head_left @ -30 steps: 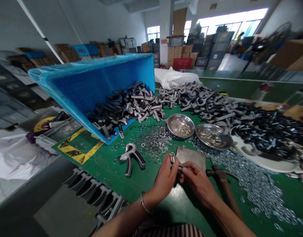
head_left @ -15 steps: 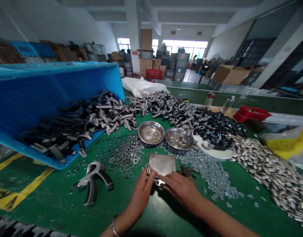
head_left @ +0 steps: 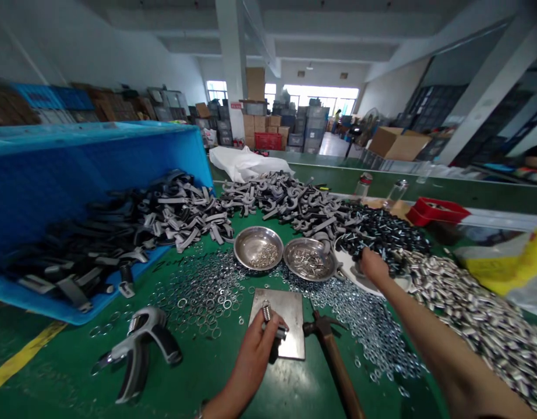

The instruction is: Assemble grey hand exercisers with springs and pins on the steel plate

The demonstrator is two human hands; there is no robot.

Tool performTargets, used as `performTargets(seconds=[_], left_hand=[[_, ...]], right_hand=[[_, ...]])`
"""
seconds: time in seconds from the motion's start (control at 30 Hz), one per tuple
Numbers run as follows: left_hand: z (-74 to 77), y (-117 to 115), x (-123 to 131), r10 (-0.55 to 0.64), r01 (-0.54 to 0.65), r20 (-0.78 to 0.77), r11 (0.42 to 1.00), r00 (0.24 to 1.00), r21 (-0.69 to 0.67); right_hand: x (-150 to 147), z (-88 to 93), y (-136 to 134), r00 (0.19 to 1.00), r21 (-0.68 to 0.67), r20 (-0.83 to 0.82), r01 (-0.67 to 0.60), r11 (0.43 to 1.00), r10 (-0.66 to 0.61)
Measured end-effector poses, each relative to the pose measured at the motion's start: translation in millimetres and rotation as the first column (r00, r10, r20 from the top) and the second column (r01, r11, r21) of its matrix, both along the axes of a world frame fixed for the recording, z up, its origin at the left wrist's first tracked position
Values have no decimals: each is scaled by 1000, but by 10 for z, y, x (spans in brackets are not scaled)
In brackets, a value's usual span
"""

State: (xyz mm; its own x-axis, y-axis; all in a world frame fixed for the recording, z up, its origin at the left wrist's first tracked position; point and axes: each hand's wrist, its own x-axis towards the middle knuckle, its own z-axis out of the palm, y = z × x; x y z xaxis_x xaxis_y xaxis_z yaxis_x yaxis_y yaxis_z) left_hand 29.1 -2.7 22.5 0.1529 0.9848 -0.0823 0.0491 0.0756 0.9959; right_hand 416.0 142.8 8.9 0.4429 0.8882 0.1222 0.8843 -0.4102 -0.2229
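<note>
The only writing that can be partly read is a dark handwritten mark (head_left: 169, 263) on the green tabletop (head_left: 202, 378); it seems to begin "20" (the rest runs in among scattered metal rings (head_left: 207, 299)). A red-and-white sign (head_left: 236, 105) on the pillar is too small to read, and no wording can be made out on the yellow-and-white bag (head_left: 508, 270) at right.

The left hand (head_left: 256, 344) has its fingers closed, pinching a coil spring (head_left: 267, 312) that stands up from the grip, with a short metal piece (head_left: 280, 333) beside it, above the flat metal plate (head_left: 291, 340). A hammer (head_left: 336, 358) lies just right of that plate. The right hand (head_left: 374, 269) is at the black-headed screws (head_left: 384, 230) on the white tray (head_left: 348, 266); whether its fingers pinch one I cannot tell. An assembled hand gripper (head_left: 140, 337) lies at left, well apart from both hands.
</note>
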Motion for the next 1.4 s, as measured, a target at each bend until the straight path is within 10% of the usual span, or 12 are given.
performTargets(seconds=[0.23,0.33,0.43,0.6,0.77,1.07,1.17,1.3,1.4], left_hand=[[-34,53,-124,182,-144,302,979,936,-144],[-31,7,-55,186,-121,405,976,895,-179],[30,-86,42,136,-61,474,984,870,-170],[124,-223,17,89,-23,562,992,822,-123],[127,-276,-197,162,-141,409,987,898,-81],[291,-282,-403,-18,16,17,995,1000,95],[315,-287,-416,-17,29,-72,983,997,181],[269,-250,-448,-6,74,-246,961,969,266],[225,-213,-491,9,113,-345,936,939,332]], right_hand=[[-522,273,-442,987,147,-88,-123,981,137],[-1266,378,-1071,649,395,-604,-261,881,464],[-2073,336,-1607,347,447,-807,-168,879,477],[-2588,147,-1824,391,567,-722,-137,812,570],[-2539,221,-1875,562,575,-386,-474,667,732],[-2324,236,-1884,412,506,-126,-755,416,902],[-2389,309,-1844,303,509,-447,-687,518,842],[-2617,363,-1885,-77,240,-968,-570,786,240],[-2712,346,-1933,-77,157,-988,-546,823,137]])
